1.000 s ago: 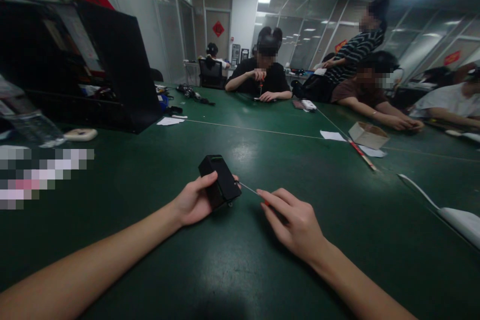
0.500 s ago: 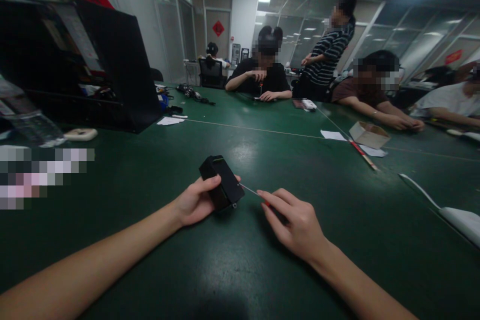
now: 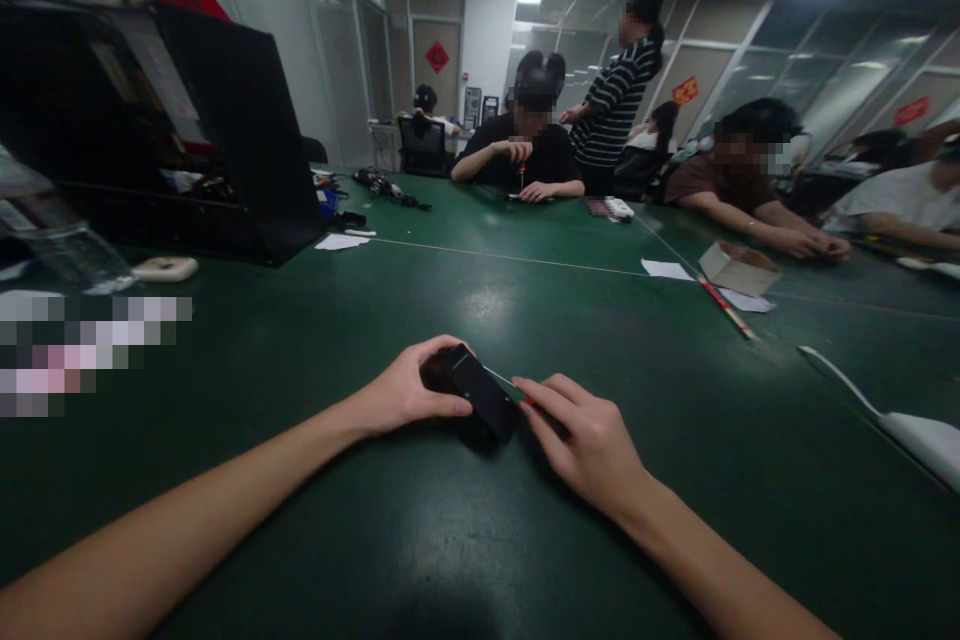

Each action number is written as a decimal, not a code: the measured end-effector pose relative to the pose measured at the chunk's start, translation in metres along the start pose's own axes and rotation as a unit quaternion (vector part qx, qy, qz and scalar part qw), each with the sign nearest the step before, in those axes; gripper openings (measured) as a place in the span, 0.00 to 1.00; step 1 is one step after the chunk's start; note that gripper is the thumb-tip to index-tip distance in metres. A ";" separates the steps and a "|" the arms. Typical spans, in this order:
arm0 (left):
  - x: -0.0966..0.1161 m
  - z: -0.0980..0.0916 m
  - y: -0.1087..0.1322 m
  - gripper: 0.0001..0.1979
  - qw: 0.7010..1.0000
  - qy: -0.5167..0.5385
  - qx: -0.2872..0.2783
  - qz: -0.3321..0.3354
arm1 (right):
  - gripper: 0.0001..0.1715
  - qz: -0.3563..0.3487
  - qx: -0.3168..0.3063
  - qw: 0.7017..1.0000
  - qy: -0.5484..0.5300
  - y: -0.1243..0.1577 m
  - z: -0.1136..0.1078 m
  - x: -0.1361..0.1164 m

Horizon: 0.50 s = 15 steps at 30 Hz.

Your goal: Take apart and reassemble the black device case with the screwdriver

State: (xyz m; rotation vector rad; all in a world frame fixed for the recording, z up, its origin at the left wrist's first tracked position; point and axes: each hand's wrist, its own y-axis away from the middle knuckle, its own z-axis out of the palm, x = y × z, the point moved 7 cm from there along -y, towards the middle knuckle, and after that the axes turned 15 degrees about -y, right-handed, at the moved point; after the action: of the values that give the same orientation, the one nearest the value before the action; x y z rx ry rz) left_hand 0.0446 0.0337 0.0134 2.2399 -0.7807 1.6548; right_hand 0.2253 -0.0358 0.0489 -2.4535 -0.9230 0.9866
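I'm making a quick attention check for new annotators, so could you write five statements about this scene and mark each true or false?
1. The left hand holds a black box. True.
2. The right hand holds nothing. False: it holds a thin-shafted tool.
3. A pale open-topped carton is on the table, farther from the camera than the black box. True.
4. The person in the striped top is sitting down. False: that person is standing.
5. The clear bottle is at the right edge of the view. False: it is at the left edge.
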 end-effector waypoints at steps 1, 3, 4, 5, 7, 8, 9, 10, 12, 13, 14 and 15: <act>-0.001 0.000 -0.001 0.27 1.000 -0.009 -0.008 0.005 | 0.18 0.001 -0.005 1.000 0.001 0.000 0.001 0.001; -0.002 0.000 -0.002 0.25 0.999 -0.016 -0.024 0.014 | 0.19 0.002 -0.014 1.000 0.002 0.000 0.001 0.002; -0.002 0.000 -0.002 0.25 0.999 -0.019 -0.029 0.019 | 0.20 0.003 -0.020 1.000 0.001 0.000 0.001 0.003; -0.002 0.000 -0.002 0.25 0.999 -0.025 -0.033 0.023 | 0.20 0.004 -0.027 1.000 0.001 0.000 0.002 0.004; -0.002 0.000 -0.001 0.25 0.998 -0.040 -0.036 0.032 | 0.21 0.002 -0.045 0.999 0.006 0.000 0.002 0.006; -0.001 -0.001 -0.001 0.26 0.998 -0.045 -0.038 0.036 | 0.21 -0.002 -0.057 0.998 0.013 0.000 0.003 0.006; 0.000 -0.001 -0.001 0.26 0.997 -0.051 -0.040 0.039 | 0.22 -0.006 -0.070 0.997 0.023 -0.001 0.004 0.006; 0.000 -0.001 -0.001 0.25 0.996 -0.058 -0.044 0.041 | 0.23 -0.012 -0.083 0.996 0.034 -0.001 0.005 0.007; 0.002 -0.001 0.000 0.23 0.994 -0.081 -0.052 0.046 | 0.25 -0.019 -0.107 0.993 0.055 -0.001 0.006 0.007; 0.003 0.000 0.000 0.21 0.993 -0.096 -0.055 0.048 | 0.26 -0.019 -0.117 0.991 0.064 -0.001 0.006 0.008; 0.003 0.000 0.000 0.20 0.991 -0.111 -0.057 0.048 | 0.27 -0.017 -0.123 0.990 0.070 -0.001 0.006 0.009; 0.004 0.001 0.001 0.20 0.989 -0.123 -0.060 0.049 | 0.27 -0.014 -0.127 0.989 0.071 -0.001 0.006 0.010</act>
State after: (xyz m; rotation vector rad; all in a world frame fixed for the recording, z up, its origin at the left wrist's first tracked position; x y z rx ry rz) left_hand 0.0460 0.0315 0.0169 2.3817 -1.0342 1.3455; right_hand 0.2256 -0.0281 0.0405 -2.6697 -1.0900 0.7107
